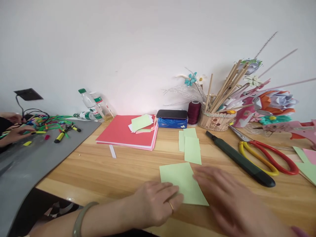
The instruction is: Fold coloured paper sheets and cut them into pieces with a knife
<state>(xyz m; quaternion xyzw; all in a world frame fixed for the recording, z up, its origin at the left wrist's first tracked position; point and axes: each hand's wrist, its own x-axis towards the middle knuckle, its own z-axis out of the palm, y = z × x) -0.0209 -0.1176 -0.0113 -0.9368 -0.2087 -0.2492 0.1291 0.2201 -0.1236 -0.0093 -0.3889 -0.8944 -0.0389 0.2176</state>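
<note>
Nearest, at the bottom edge: left hand [154,205], a ring on one finger and a pale green bangle [80,219] at the wrist, lying flat with fingers [170,192] loosely together, tips resting on the lower left edge of a light green paper sheet [184,182]. Beside it, right hand [229,200], blurred, palm down, fingers [206,176] slightly spread over the sheet's right edge; touching or just above, cannot tell. Nothing pinched by either hand. Sheet flat on the wooden table [98,171], between the two hands.

Just beyond the sheet: smaller green paper strips [191,146], overlapping. To their right, a black utility knife [240,159] lying diagonally, then scissors with red and yellow handles [268,158], near the knife. At the far right edge, green and pink paper pieces [307,163].

Further left: a stack of red and pink paper [128,135] with small green and white scraps on top; a white strip [113,151] just in front.

Toward the wall: a blue tissue pack [171,123] with a black phone [172,114] on top, a dark red thread spool [194,112], a basket [216,120] of wooden sticks and paper flowers, a pink glue gun [300,129], plastic bottles [92,105].

Far left, on a grey mat [24,164]: another person's hands [13,131] among coloured wires and yellow-handled pliers [60,135].
</note>
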